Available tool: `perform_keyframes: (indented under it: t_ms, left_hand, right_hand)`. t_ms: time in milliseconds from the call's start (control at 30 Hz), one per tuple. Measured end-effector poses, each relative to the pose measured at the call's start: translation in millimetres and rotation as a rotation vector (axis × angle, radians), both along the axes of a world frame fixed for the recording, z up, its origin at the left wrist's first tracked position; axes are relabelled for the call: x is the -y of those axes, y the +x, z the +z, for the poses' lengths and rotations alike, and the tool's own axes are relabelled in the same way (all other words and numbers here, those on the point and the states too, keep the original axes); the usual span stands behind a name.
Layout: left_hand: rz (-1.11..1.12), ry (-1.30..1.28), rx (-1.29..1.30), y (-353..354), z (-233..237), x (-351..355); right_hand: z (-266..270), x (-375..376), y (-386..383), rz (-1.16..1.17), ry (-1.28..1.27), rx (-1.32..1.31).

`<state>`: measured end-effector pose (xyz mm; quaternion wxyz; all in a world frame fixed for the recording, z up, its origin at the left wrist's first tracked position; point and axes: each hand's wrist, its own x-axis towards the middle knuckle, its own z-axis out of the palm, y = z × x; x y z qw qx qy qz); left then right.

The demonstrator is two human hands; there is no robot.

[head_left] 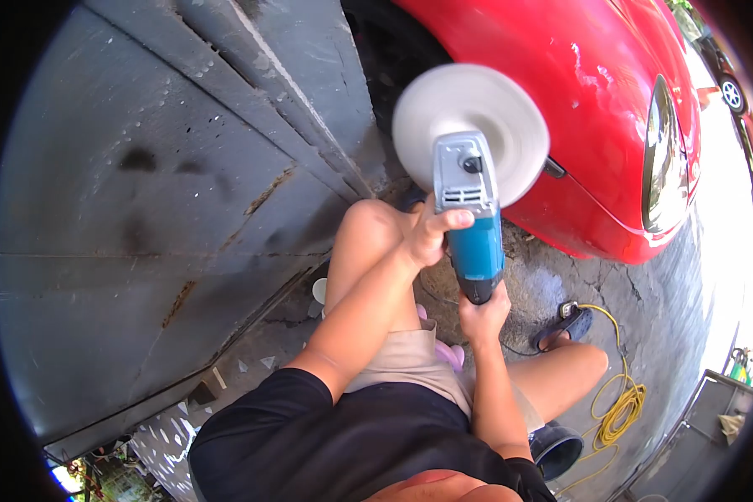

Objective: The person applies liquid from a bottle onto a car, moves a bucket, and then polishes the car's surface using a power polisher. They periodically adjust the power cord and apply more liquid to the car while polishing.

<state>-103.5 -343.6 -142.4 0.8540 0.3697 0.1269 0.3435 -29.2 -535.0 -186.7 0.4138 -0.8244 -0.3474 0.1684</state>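
Observation:
A blue and grey power polisher points away from me, its round white pad blurred and lying over the red car's front fender. My left hand is wrapped round the polisher's side near its grey head, thumb on top. My right hand grips the black rear end of the tool. Whether the pad touches the paint cannot be made out. Pale marks show on the red paint near the headlight.
A grey metal wall stands close on the left. A coiled yellow cord lies on the concrete at the right, near my sandalled foot. A black bucket stands beside my right thigh. Another car's wheel shows far right.

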Motion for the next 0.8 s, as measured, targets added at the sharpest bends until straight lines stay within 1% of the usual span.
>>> perform_keyframes:
  t_ms: [133, 267, 400, 500, 633, 667, 733, 800]
  left_hand:
    - [-0.015, -0.031, 0.080, -6.6, 14.3, -17.8]
    - [-0.042, -0.002, 0.060, -5.8, 14.0, -19.5]
    - [-0.059, -0.027, 0.030, -3.5, 5.1, -3.7]
    - [-0.067, -0.032, -0.028, -0.8, -13.0, 7.7]
    - [-0.130, -0.011, -0.082, 10.5, -4.8, 26.4]
    - [-0.119, 0.017, -0.135, 13.9, 0.7, 32.0]
    - [-0.161, 0.055, -0.151, 25.6, -0.3, 40.5]
    - [-0.212, 0.091, -0.173, 36.8, -0.3, 48.1]
  right_hand:
    - [9.8, -23.1, 0.6, 0.013, 0.004, 0.014]
    - [5.7, -24.4, -1.8, 0.003, 0.018, -0.007]
    - [2.1, -6.1, -0.6, -0.017, 0.008, 0.002]
    - [-3.3, 9.4, 1.5, -0.032, 0.006, -0.020]
    - [-20.4, 31.0, 3.7, -0.061, 0.047, -0.062]
    - [-24.3, 37.5, 4.8, -0.079, 0.038, -0.087]
    - [-31.4, 48.7, 6.7, -0.119, 0.022, -0.135]
    - [-37.6, 57.9, 8.2, -0.160, 0.057, -0.175]
